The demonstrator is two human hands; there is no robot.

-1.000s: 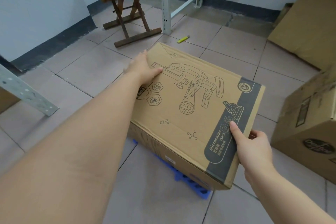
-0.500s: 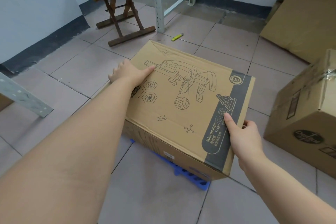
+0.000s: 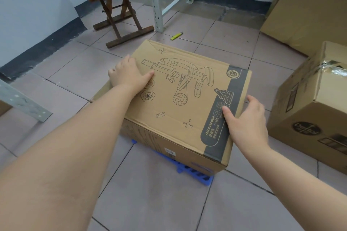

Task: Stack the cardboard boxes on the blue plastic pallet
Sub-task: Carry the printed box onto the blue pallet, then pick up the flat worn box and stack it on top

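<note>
A brown cardboard box with a microscope drawing point(image 3: 180, 103) lies over the blue plastic pallet point(image 3: 189, 170), of which only a strip shows under the box's near edge. My left hand point(image 3: 129, 76) grips the box's far left edge, thumb on top. My right hand point(image 3: 246, 118) holds the right edge over the dark printed band, thumb on top and fingers down the side. Another edge of cardboard point(image 3: 101, 92) shows at the box's left side, below its top.
A second cardboard box point(image 3: 311, 118) with torn tape stands to the right. A large flat cardboard sheet point(image 3: 308, 9) leans at the back right. A wooden folding stool point(image 3: 116, 2), a metal shelf frame point(image 3: 155, 0) and a yellow marker point(image 3: 176, 35) lie beyond. A metal strut point(image 3: 22, 99) crosses at left.
The box has come lower and sits flatter over the pallet. Both hands have stayed on its edges and moved with it.
</note>
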